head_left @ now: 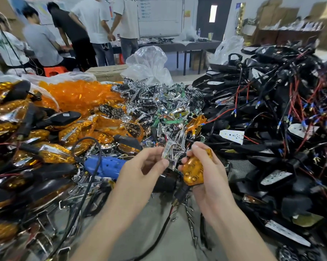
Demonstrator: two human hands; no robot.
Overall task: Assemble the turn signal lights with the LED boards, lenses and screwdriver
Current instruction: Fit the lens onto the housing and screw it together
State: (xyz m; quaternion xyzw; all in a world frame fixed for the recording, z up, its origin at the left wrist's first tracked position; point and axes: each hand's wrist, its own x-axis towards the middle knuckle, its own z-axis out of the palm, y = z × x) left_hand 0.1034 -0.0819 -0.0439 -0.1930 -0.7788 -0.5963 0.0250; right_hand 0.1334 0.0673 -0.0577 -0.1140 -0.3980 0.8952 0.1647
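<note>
Chrome reflector (169, 154) sits pinched in our left hand (145, 166), just beside the amber turn signal light (193, 171) that our right hand (214, 178) grips. We see the blue screwdriver (104, 166) lying left of both hands.

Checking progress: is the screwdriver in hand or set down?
Set down: screwdriver lies untouched; left hand holds a chrome trim, right hand an amber lens.
</note>
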